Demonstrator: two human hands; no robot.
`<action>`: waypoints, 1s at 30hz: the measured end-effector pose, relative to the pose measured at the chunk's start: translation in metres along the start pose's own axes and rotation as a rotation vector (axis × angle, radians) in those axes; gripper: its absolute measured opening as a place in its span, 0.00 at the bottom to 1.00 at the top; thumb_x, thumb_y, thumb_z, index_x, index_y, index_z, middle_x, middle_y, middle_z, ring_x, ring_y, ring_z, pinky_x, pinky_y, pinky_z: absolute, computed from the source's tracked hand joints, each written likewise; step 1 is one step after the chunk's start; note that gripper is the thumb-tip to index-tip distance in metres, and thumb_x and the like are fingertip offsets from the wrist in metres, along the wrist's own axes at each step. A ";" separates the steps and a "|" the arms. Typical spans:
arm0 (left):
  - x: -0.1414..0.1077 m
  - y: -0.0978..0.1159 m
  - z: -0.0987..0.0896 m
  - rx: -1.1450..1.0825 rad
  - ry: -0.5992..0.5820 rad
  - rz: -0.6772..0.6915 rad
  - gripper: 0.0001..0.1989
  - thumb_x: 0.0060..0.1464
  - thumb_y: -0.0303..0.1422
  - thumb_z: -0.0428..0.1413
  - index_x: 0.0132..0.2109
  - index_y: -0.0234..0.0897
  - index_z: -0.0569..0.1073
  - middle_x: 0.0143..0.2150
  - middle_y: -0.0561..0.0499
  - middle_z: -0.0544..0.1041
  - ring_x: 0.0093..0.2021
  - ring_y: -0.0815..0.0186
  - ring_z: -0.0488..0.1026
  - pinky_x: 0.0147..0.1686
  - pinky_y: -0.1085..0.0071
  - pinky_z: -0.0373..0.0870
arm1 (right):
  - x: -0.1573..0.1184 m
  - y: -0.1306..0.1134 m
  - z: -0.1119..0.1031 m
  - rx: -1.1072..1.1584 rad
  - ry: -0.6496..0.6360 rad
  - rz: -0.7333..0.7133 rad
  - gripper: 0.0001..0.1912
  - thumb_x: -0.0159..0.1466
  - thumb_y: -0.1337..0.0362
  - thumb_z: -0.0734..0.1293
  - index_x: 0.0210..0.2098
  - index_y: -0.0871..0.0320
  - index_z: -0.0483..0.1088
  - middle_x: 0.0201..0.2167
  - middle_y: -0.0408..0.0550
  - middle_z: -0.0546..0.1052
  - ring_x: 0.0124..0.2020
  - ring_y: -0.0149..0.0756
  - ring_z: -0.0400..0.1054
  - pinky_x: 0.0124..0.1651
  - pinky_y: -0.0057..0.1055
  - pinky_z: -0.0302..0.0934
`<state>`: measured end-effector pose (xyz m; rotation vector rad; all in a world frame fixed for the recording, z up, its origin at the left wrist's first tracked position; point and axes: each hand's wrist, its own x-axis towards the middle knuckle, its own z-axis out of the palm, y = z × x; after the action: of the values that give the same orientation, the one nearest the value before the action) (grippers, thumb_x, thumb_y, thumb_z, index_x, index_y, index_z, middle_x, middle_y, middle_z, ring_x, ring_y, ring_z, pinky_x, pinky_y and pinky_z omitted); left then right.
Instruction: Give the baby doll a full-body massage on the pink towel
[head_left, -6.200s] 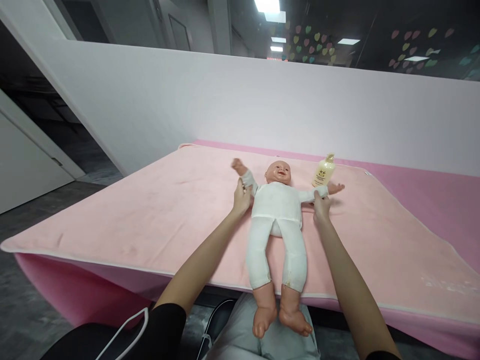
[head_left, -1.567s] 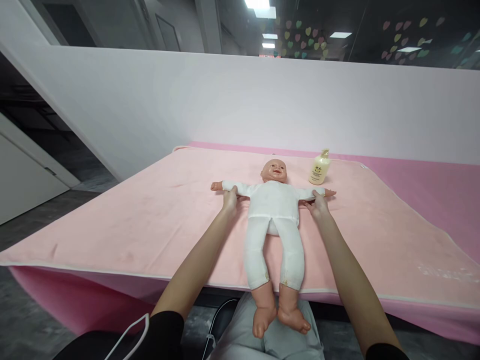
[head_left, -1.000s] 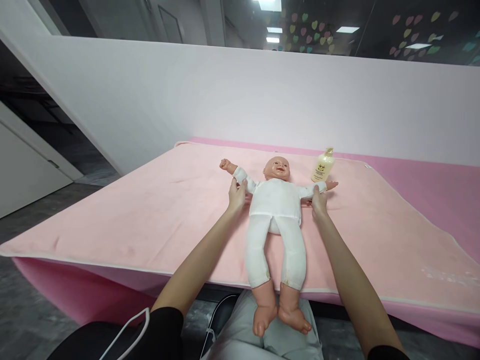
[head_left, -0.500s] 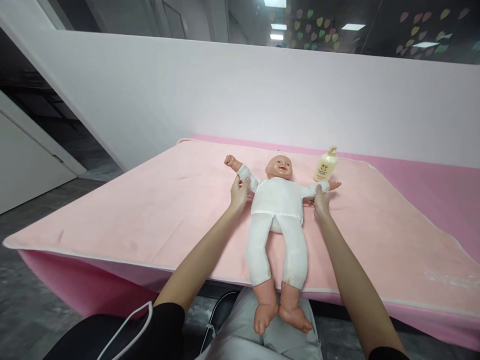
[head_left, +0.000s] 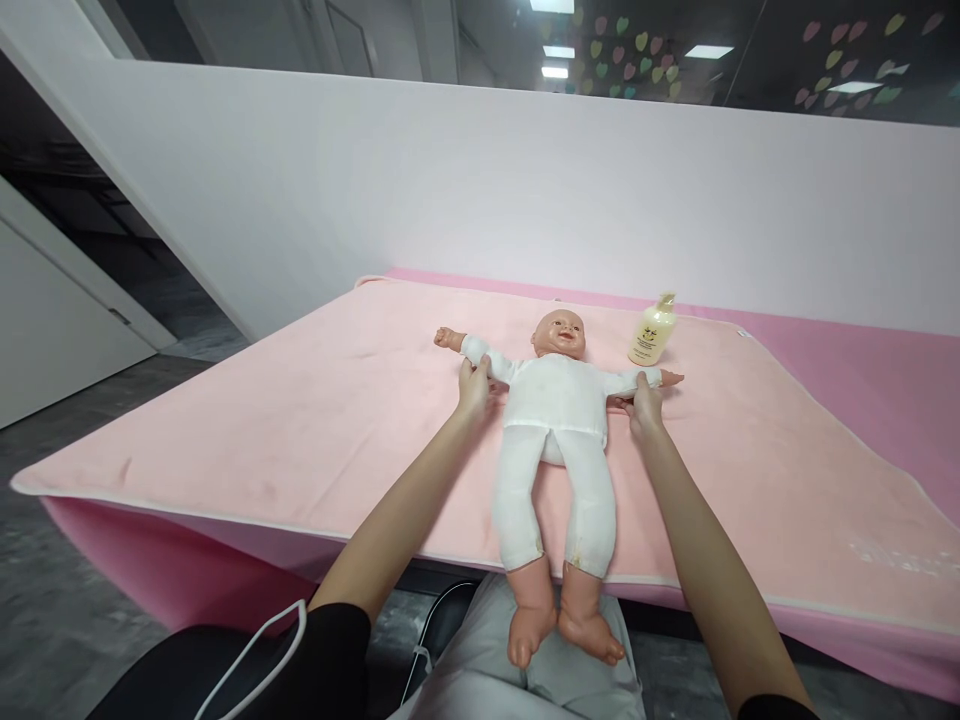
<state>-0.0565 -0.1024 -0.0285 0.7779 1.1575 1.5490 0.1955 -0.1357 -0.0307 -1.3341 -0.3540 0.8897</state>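
A baby doll (head_left: 555, 395) with a white cloth body lies on its back, its head at the far end and its feet hanging past the table's near edge over my lap. Both its arms stretch out sideways. My left hand (head_left: 475, 388) grips the doll's arm on the left, thumb on top of the white sleeve and fingers partly hidden beneath. On the other side my right hand (head_left: 643, 402) holds the doll's other arm the same way, near the wrist. Just beyond that arm stands a pale yellow pump bottle (head_left: 652, 332).
A pink blanket (head_left: 300, 420) with a pale edge covers the table and hangs over its front. Behind it rises a white partition wall (head_left: 480, 180) with dark glass above. A white cable (head_left: 270, 650) loops by my left elbow. A white door panel (head_left: 60, 320) is at far left.
The doll's arm in my left hand has swung outward and down, now nearly level, and my left hand has shifted slightly with it. The right hand and the doll's body are almost unmoved.
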 end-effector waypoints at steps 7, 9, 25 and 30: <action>0.001 0.003 -0.002 -0.004 -0.002 -0.048 0.07 0.52 0.36 0.53 0.37 0.40 0.63 0.29 0.54 0.68 0.24 0.72 0.68 0.24 0.74 0.68 | 0.001 0.000 0.000 0.025 -0.006 0.017 0.13 0.62 0.60 0.59 0.46 0.55 0.62 0.42 0.47 0.73 0.35 0.31 0.71 0.29 0.27 0.70; 0.000 0.003 -0.002 -0.011 0.002 -0.046 0.06 0.53 0.35 0.52 0.37 0.39 0.64 0.29 0.53 0.68 0.25 0.71 0.69 0.24 0.74 0.68 | 0.001 0.000 0.000 0.023 0.003 0.021 0.13 0.62 0.60 0.60 0.45 0.55 0.62 0.41 0.47 0.73 0.35 0.32 0.71 0.29 0.27 0.70; 0.001 -0.001 -0.001 -0.096 -0.015 0.049 0.06 0.50 0.27 0.51 0.38 0.39 0.65 0.30 0.54 0.69 0.29 0.70 0.71 0.30 0.72 0.71 | 0.000 -0.001 0.000 0.039 -0.006 0.033 0.13 0.62 0.61 0.59 0.46 0.55 0.62 0.41 0.48 0.73 0.35 0.31 0.71 0.30 0.27 0.70; 0.002 -0.002 0.001 -0.083 -0.028 0.116 0.06 0.47 0.27 0.53 0.36 0.39 0.66 0.29 0.55 0.68 0.29 0.71 0.69 0.31 0.75 0.68 | -0.002 -0.003 0.000 0.040 -0.010 0.035 0.13 0.63 0.61 0.59 0.47 0.54 0.62 0.41 0.46 0.73 0.34 0.31 0.70 0.32 0.28 0.71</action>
<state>-0.0549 -0.1001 -0.0304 0.8204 1.0366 1.6658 0.1951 -0.1372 -0.0276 -1.3030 -0.3196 0.9286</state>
